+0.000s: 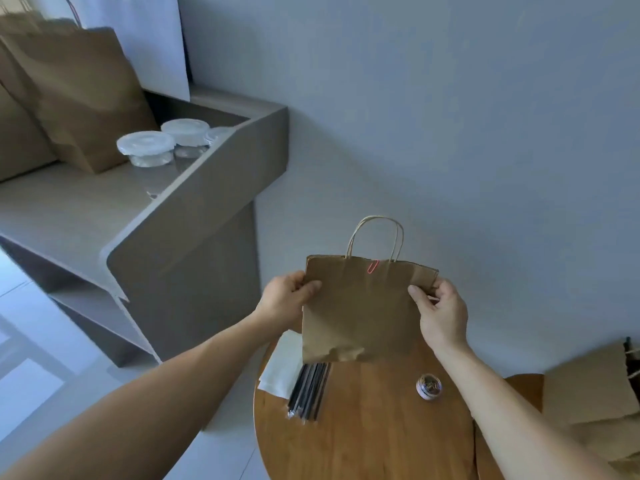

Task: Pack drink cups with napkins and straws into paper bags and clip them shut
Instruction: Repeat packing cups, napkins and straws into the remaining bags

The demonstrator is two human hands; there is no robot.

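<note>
A brown paper bag with twisted handles is lifted above the round wooden table. A red paper clip pins its top edge shut. My left hand grips the bag's left edge near the top, and my right hand grips its right edge. Under the bag lie a bundle of black straws and white napkins. Three clear lidded cups stand on the grey counter at the left.
A small round tin of clips sits on the table by my right forearm. More brown bags stand on the counter at the far left; others lie at the right edge. A grey wall is behind.
</note>
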